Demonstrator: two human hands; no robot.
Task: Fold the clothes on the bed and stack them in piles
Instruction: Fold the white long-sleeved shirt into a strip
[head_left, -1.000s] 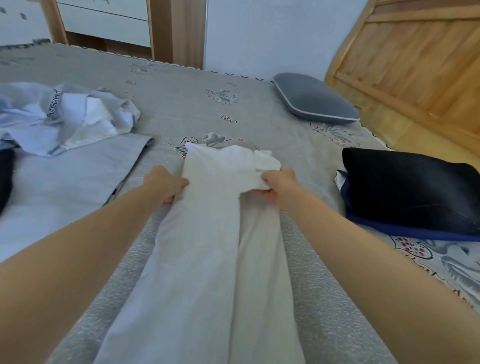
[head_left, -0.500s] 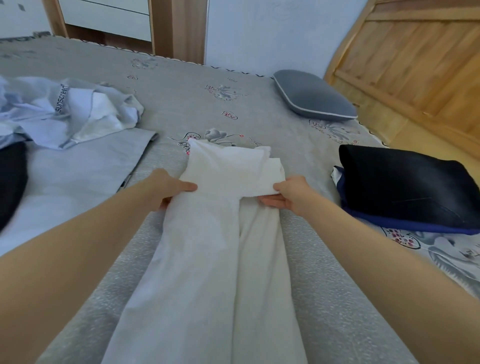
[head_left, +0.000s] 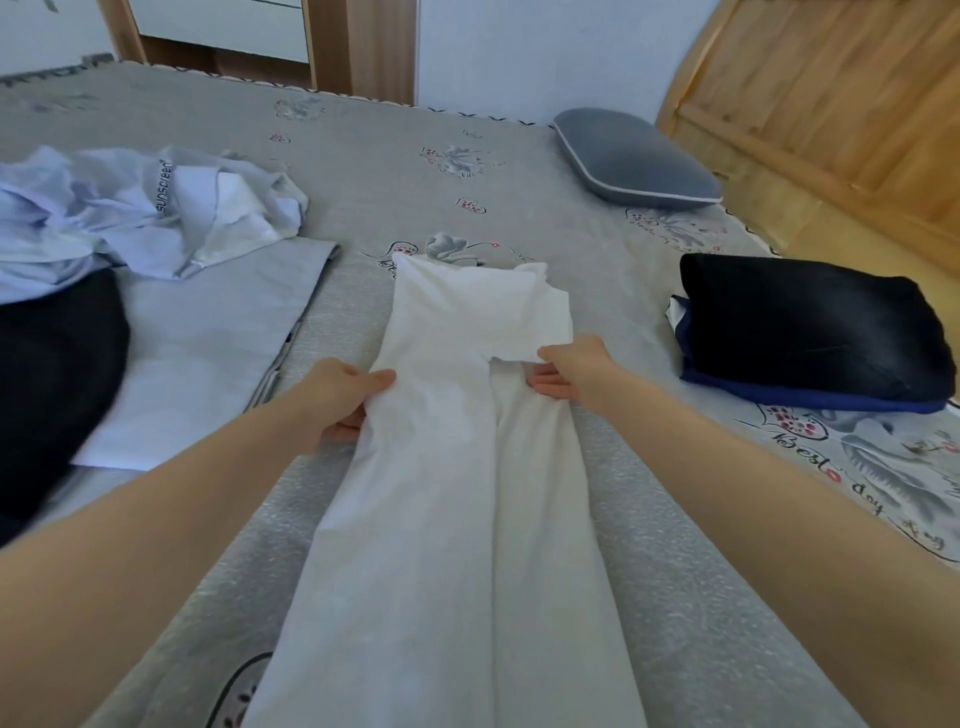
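Both hands are clamped on the white garment (head_left: 457, 415): the left hand (head_left: 337, 392) pinches its left edge between thumb and fingers, and the right hand (head_left: 569, 371) pinches the corner of the folded-over flap on the right, with its fingers tucked under the cloth. The garment is laid as a long narrow strip down the middle of the bed (head_left: 519, 171), its long axis running from the near edge straight away toward the far edge. The far end has already been doubled back toward the person, and the hands are set one at each side of that fold line, roughly level with each other and about equally near it. The next fold is judged to run along the long axis, so the cloth lies directly ahead of and between the hands, and neither arm is favoured.

Outward from the garment, a flat pale grey garment (head_left: 208, 353) is spread toward the left edge, with a crumpled light blue heap (head_left: 145, 208) just beyond it and a dark garment (head_left: 57, 384) overlapping its left side. Toward the right edge a folded dark pile (head_left: 810, 332) is stacked. A grey pillow (head_left: 634, 156) is seen near the far right corner.
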